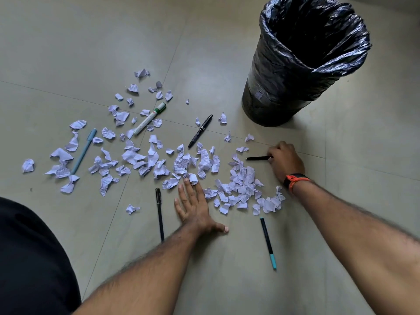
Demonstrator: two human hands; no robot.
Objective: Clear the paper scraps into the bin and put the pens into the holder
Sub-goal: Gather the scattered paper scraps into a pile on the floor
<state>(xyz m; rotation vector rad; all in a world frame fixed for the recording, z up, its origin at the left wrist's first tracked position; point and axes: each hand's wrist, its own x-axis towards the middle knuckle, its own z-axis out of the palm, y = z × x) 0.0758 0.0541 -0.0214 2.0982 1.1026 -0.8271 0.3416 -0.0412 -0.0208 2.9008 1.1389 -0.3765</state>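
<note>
Several white paper scraps (156, 160) lie scattered over the tiled floor. My left hand (195, 208) lies flat on the floor with straight fingers, its fingertips touching a scrap. My right hand (285, 161) has its fingers curled round one end of a thin black pen (258, 158) on the floor. Other pens lie loose: a light blue pen (84, 151), a white marker with a green cap (148, 119), a black fountain pen (200, 131), a black pen (159, 215) and a dark pen with a teal end (268, 243). The bin (295, 87), lined with a black bag, stands at the back right. No holder is in view.
My dark-clothed knee (29, 258) fills the lower left corner. An orange and black band (294, 179) sits on my right wrist. Bare floor tiles (68, 42) stretch behind the scraps and to the right of the bin.
</note>
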